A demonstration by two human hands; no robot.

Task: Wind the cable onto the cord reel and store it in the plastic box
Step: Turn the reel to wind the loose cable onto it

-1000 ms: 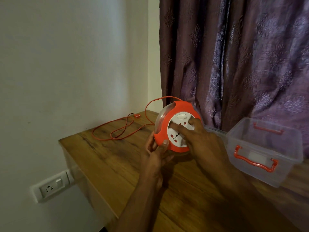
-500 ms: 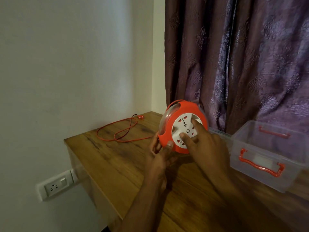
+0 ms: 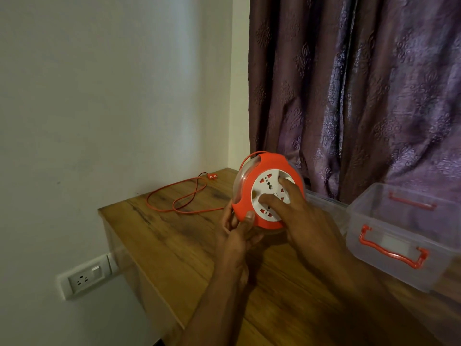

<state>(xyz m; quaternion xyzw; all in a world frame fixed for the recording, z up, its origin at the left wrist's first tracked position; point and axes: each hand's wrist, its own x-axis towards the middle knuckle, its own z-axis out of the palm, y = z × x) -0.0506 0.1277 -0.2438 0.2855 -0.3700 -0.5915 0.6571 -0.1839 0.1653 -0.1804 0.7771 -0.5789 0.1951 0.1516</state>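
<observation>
An orange cord reel (image 3: 252, 181) with a white socket face stands on edge above the wooden table (image 3: 174, 236). My left hand (image 3: 237, 231) grips its lower left rim, thumb on the orange front. My right hand (image 3: 296, 211) presses two fingers on the white socket disc. An orange cable (image 3: 184, 198) runs from the reel's top and lies in loose loops on the table's far left, ending in a plug (image 3: 212, 176) near the wall. The clear plastic box (image 3: 404, 236) with orange handles sits open at the right.
A purple curtain (image 3: 349, 96) hangs behind the table. A white wall (image 3: 112, 96) borders the left side, with a socket plate (image 3: 86, 277) below the table edge. The table's left edge drops off near the cable loops.
The white socket disc has turned under my right fingers, and the cable loops on the table have shrunk and drawn toward the reel. My left hand keeps its hold on the rim.
</observation>
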